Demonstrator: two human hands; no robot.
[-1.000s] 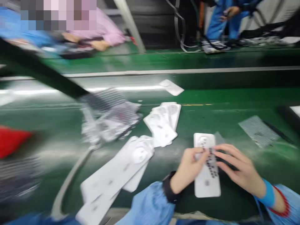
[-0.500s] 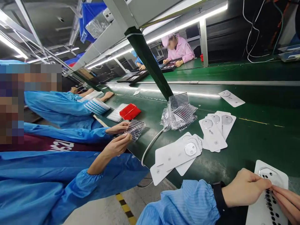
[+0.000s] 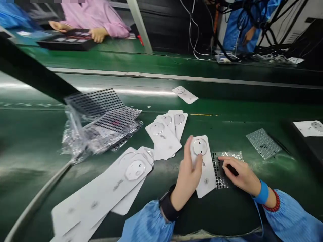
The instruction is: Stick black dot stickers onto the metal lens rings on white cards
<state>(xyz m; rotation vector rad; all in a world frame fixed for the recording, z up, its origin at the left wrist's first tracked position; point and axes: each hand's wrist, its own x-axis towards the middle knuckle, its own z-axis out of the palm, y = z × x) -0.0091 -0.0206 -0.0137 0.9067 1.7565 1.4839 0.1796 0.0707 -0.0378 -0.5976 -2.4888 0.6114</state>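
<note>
My left hand (image 3: 188, 176) is closed on the left side of a white rounded panel (image 3: 206, 179), with the thumb on its face and the fingers along its edge. The panel has an octagonal ring holding two dark dots near its top. Just to the right lies a clear sheet of black dots (image 3: 219, 173), partly covered by my right hand (image 3: 238, 173). That hand's fingers are bent in a pinch at the sheet's upper left; anything between the tips is too small to make out.
Several white panels (image 3: 101, 188) lie overlapped at left, with another group (image 3: 164, 136) behind. Dot sheets in plastic (image 3: 103, 117) sit by a dark post (image 3: 32, 67). Tweezers (image 3: 280, 144) lie beside a used sheet (image 3: 263, 143). A black tray (image 3: 306, 151) stands right. Across, a person in pink (image 3: 93, 16) works.
The view has swung right, taking the neighbouring worker out of sight. My hands were close together over a panel and dot sheet; now they are apart, left on the panel, right at the sheet.
</note>
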